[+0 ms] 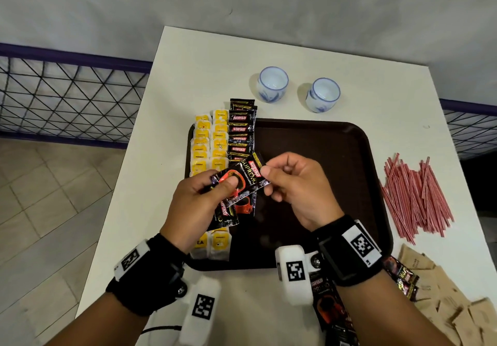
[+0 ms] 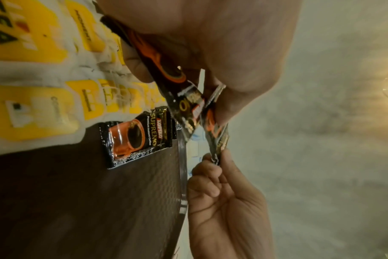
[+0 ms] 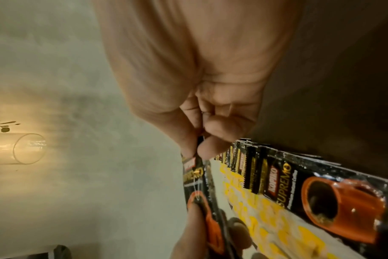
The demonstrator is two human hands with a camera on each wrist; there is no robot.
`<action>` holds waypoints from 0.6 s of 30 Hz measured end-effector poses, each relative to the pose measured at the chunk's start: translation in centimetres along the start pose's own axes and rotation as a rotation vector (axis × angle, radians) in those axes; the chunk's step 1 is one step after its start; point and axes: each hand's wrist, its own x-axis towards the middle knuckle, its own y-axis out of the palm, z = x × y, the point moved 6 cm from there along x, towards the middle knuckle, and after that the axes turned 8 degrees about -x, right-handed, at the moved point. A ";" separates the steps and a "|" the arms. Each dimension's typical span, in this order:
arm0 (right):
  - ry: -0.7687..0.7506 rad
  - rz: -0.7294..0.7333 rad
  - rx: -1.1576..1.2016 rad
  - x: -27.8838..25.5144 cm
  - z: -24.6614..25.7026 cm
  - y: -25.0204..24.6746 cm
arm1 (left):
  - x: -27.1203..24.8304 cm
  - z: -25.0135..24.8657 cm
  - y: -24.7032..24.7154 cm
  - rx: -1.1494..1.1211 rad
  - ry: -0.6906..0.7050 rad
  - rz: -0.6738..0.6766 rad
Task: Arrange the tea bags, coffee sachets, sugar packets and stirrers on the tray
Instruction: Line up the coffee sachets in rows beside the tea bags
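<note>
Over the left part of the brown tray [image 1: 322,144], my left hand [image 1: 224,184] grips a few black coffee sachets [image 2: 186,105], thumb on the top one [image 1: 242,177]. My right hand [image 1: 269,180] pinches that top sachet's [image 3: 194,177] far end between thumb and forefinger. Yellow tea bags [image 1: 209,144] lie in two columns along the tray's left edge. Beside them runs a column of overlapping coffee sachets [image 1: 240,130], with one lying flat at its near end [image 2: 135,138]. Red stirrers [image 1: 416,197] and brown sugar packets [image 1: 451,308] lie on the table to the right.
Two white-and-blue cups [image 1: 273,83] [image 1: 322,94] stand on the white table [image 1: 188,76] behind the tray. More coffee sachets [image 1: 330,305] lie on the table under my right wrist. The tray's right half is bare. A wire fence [image 1: 67,98] runs at the left.
</note>
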 end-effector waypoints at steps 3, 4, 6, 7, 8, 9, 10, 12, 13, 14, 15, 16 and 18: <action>0.008 0.035 0.034 -0.4 1.0 -1.1 | -0.4 -0.4 -0.5 0.136 0.028 0.033; -0.014 0.024 -0.071 -0.4 1.6 -1.9 | -0.4 -0.6 -0.9 0.200 0.045 0.031; -0.113 -0.008 -0.512 -0.6 3.1 -3.7 | -0.5 -1.2 -2.0 0.284 0.067 -0.008; -0.151 0.001 -0.673 -0.8 3.7 -4.2 | -0.5 -1.6 -2.5 0.296 0.074 -0.033; -0.179 0.027 -0.754 -1.2 4.2 -4.2 | -0.6 -2.0 -2.8 0.310 0.082 -0.036; -0.191 0.068 -0.785 -1.7 4.5 -3.9 | -0.7 -2.3 -2.8 0.331 0.091 -0.013; -0.196 0.119 -0.799 -2.1 4.7 -3.4 | -0.9 -2.5 -2.4 0.368 0.101 0.040; -0.198 0.224 -0.787 -2.8 4.5 -2.0 | -1.4 -2.6 -1.1 0.427 0.110 0.185; -0.197 0.257 -0.755 -3.1 4.2 -1.4 | -1.8 -2.4 -0.4 0.420 0.111 0.250; -0.200 0.271 -0.721 -3.1 4.0 -0.9 | -2.0 -2.2 0.2 0.400 0.115 0.292; -0.206 0.273 -0.689 -3.1 3.7 -0.5 | -2.1 -1.9 0.6 0.377 0.119 0.298; -0.203 0.268 -0.652 -3.1 3.4 -0.3 | -2.1 -1.7 0.7 0.356 0.125 0.272; -0.153 0.255 -0.537 -2.9 2.5 -0.1 | -1.8 -1.6 0.2 0.330 0.149 0.179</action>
